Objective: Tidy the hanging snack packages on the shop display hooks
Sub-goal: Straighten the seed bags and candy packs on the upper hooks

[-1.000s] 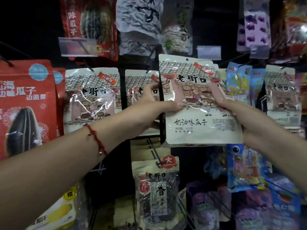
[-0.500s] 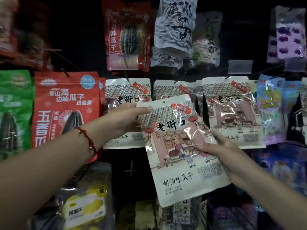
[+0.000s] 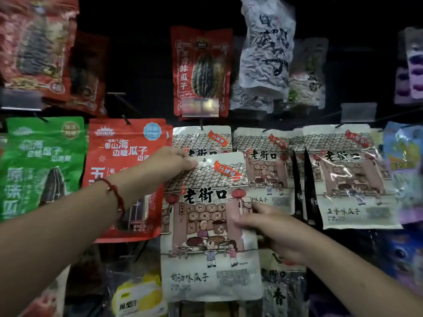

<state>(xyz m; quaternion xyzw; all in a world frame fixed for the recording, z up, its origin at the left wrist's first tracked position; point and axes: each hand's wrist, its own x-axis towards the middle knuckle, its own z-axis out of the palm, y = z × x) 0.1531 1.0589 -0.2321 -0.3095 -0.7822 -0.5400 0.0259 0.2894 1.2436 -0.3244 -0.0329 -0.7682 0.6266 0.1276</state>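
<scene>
While left hand (image 3: 170, 164) pinches white seed packet (image 3: 210, 227) top corner, right hand (image 3: 272, 232) grips its edge.

Held off the hooks: white melon-seed packet (image 3: 210, 227), old-street shopfront drawing, black brush lettering, orange tag near the top, punched hole at the upper edge. Roughly upright, top tipped slightly left, overlapping matching white packets on hooks behind: one (image 3: 201, 139) above it, another (image 3: 267, 170) to its right, a third (image 3: 348, 177) further right.
</scene>
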